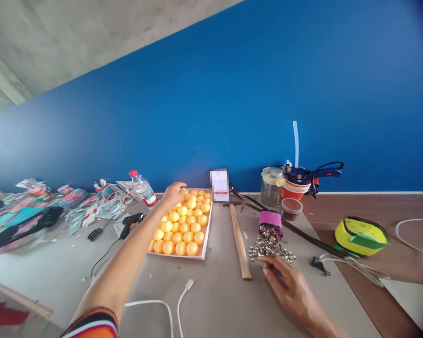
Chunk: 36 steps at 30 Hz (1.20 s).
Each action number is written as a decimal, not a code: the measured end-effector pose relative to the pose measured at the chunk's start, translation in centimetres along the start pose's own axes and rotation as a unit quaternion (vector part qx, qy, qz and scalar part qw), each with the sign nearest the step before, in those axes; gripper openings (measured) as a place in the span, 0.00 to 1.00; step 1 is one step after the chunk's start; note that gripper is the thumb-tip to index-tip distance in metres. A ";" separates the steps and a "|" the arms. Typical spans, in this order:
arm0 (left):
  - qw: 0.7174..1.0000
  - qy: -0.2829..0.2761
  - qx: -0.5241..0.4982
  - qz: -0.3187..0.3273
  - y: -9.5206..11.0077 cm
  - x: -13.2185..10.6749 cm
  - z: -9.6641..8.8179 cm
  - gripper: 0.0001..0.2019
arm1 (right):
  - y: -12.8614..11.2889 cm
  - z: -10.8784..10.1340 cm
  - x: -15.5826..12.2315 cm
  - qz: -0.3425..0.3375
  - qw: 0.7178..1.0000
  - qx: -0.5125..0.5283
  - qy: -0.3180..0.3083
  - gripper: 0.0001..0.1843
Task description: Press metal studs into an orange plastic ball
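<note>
My left hand [173,193] reaches over the far left side of a shallow box [205,246] filled with orange balls [185,228] like table-tennis balls. Its fingers are bent, and what they touch is partly hidden behind the hand. My right hand [292,287] is at the near edge of a pile of small shiny metal pieces [270,245], thumb and index finger pinched together. Anything between those fingertips is too small to make out. The pile spills from a small purple-and-black container [270,219] lying on its side. A wooden-handled hammer [240,241] lies between box and pile.
A phone [219,185] leans at the wall [211,103]. Right of it stand a lidded jar [271,188], stacked cups [295,189] holding tools, and a yellow-green roll [360,236]. Leftward are a bottle [143,188], glue gun [131,225] and scissors [96,233]. A white cable [180,300] lies in front.
</note>
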<state>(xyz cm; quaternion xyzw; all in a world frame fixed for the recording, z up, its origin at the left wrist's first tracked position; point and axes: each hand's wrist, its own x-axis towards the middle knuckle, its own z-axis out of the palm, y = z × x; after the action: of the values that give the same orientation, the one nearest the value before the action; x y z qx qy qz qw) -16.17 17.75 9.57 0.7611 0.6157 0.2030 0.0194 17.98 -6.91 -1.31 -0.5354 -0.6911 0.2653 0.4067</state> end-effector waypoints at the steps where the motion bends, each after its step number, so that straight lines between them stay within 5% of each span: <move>1: 1.000 0.010 -0.003 -0.017 -0.9 -0.3 -0.7 0.16 | 0.1 0.0 0.0 -0.001 1.000 -0.004 0.001 0.12; 5: 0.995 0.035 -0.013 -0.090 -4.7 -1.3 -2.6 0.19 | 0.3 0.1 0.0 -0.011 1.000 -0.013 0.014 0.12; 9: 0.992 0.031 -0.019 -0.121 -6.9 -1.8 -2.6 0.21 | 0.7 0.3 0.0 -0.021 0.999 -0.011 0.032 0.12; 23: 0.990 -0.095 -0.040 -0.100 -7.9 -1.0 4.1 0.25 | 1.2 0.4 -0.1 0.001 1.000 -0.010 0.016 0.14; 31: 0.994 -0.067 -0.052 -0.071 -6.3 -0.4 0.8 0.25 | 1.6 0.3 0.0 0.005 1.000 -0.021 0.023 0.14; 36: 0.996 -0.083 -0.038 -0.023 -3.6 -2.4 -1.5 0.20 | 1.4 0.4 -0.1 -0.010 0.999 -0.021 0.036 0.13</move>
<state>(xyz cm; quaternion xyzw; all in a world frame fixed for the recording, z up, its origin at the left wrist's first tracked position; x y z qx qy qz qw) -20.34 16.06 9.24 0.7599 0.6209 0.1617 0.1042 18.39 -6.59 -2.74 -0.5463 -0.6866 0.2272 0.4226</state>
